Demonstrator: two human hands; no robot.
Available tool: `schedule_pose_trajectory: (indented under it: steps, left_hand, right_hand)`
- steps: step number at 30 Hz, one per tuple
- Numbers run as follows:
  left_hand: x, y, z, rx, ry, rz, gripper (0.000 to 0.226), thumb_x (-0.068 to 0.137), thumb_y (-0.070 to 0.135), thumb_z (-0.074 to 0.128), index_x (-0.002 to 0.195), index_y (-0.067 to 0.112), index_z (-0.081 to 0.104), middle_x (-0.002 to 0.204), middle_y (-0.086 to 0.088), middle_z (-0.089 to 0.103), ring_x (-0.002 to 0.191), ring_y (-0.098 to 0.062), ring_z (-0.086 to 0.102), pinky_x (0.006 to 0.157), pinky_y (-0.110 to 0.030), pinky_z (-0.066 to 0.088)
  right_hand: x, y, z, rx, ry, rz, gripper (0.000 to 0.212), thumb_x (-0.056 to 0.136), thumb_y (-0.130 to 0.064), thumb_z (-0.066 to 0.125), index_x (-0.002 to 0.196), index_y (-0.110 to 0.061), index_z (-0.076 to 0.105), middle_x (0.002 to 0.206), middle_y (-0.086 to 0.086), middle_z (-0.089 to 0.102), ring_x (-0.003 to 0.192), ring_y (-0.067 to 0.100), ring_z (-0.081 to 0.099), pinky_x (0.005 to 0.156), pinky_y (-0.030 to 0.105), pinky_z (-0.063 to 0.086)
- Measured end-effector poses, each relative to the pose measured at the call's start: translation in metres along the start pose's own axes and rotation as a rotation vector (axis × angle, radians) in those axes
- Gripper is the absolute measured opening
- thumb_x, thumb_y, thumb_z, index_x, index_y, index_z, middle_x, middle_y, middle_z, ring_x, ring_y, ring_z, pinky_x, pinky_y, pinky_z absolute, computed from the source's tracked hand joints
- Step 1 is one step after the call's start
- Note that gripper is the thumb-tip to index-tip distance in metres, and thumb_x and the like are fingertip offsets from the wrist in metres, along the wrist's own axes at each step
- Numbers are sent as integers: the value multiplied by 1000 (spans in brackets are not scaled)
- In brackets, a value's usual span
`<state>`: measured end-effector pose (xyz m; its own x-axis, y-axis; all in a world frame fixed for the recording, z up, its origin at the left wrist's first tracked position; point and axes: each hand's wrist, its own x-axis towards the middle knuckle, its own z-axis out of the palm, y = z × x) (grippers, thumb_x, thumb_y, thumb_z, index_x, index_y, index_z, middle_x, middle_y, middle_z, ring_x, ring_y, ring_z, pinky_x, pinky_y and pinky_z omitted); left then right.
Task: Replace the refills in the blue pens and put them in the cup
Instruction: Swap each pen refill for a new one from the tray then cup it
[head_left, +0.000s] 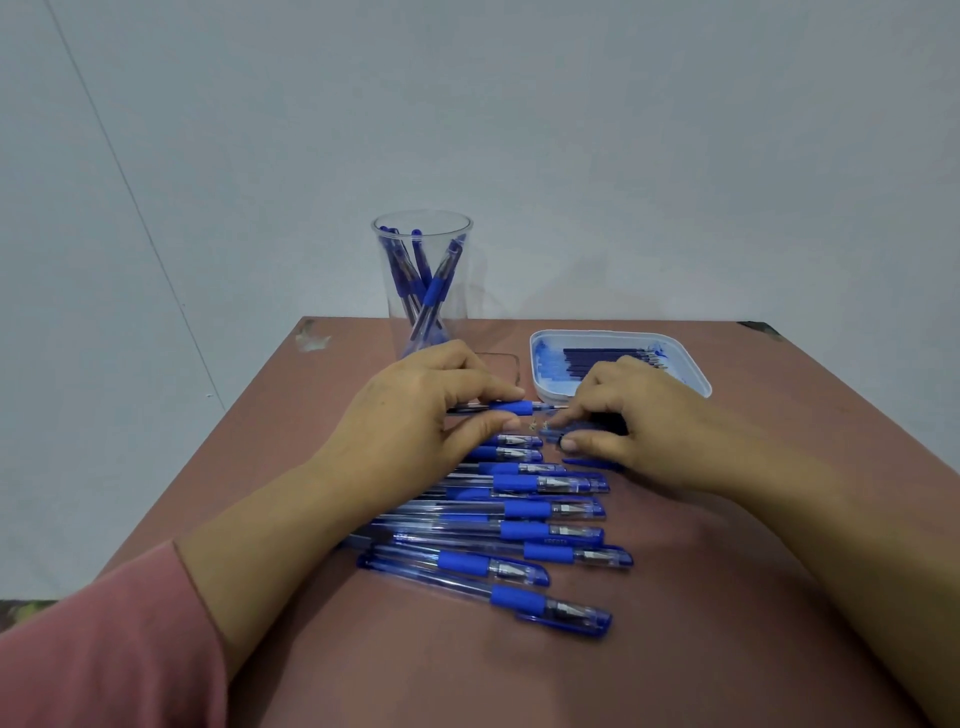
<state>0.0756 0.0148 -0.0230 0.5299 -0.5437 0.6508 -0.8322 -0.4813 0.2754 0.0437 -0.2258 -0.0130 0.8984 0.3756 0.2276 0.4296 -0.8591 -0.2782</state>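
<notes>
From the head camera we see our left hand (415, 410) pinching a blue pen (511, 407) level; our right hand (631, 421) closes on small parts we cannot identify. A pen row (519, 525) crowds 6 o'clock, cup (422, 280) at 12, refill tray (618, 358) at 1; bare table (779, 519) at 3.

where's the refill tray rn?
In the head view the white refill tray sits at the far right of the table, right of the clear cup and just beyond the right hand, which partly hides it.
</notes>
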Motion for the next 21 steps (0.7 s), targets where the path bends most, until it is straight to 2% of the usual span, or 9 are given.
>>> schedule_pose_trajectory:
  steps: [4, 8, 10, 13, 18, 21]
  left_hand:
    - [0, 0, 0, -8, 1, 2, 27, 85, 40, 66, 109, 30, 73, 91, 19, 56, 81, -4, 58, 69, -33, 55]
    - [1, 0, 0, -17, 12, 9, 28, 85, 40, 66, 109, 29, 73, 90, 21, 53, 79, -3, 57, 69, -31, 55]
    - [0, 0, -1, -18, 22, 10, 27, 85, 38, 67, 109, 28, 73, 90, 20, 53, 79, -3, 57, 69, -30, 54]
    - [1, -1, -1, -29, 31, -1, 28, 85, 41, 65, 109, 28, 73, 91, 19, 54, 80, -3, 57, 70, -32, 55]
    - [1, -1, -2, -40, 34, -9, 32, 85, 45, 61, 110, 29, 73, 93, 20, 54, 81, -3, 58, 71, -30, 55]
    - [1, -1, -2, -37, 36, -8, 32, 85, 45, 61, 109, 28, 73, 93, 20, 54, 82, -3, 57, 72, -29, 55]
  right_hand:
    - [5, -7, 1, -30, 9, 39, 21, 81, -44, 70, 101, -37, 72, 90, -9, 54, 87, 4, 45, 73, 19, 34]
    - [5, -9, 1, -15, -14, 50, 12, 83, -39, 71, 95, -36, 72, 84, -14, 53, 83, -2, 46, 69, 10, 33]
    - [3, -9, 0, 68, 31, 81, 6, 82, -36, 72, 87, -39, 69, 78, -14, 58, 78, -2, 52, 66, 10, 37]
    - [0, -7, -4, 268, 148, 111, 16, 81, -29, 74, 77, -41, 65, 74, -18, 65, 67, -1, 58, 60, 11, 42]
    - [-9, -6, -10, 481, 262, 66, 16, 79, -11, 75, 82, -25, 69, 77, -9, 69, 65, 2, 59, 64, 11, 46]
    - [-12, -8, -10, 535, 271, 46, 15, 79, -8, 75, 82, -22, 70, 80, -3, 70, 68, 7, 61, 66, 14, 48]
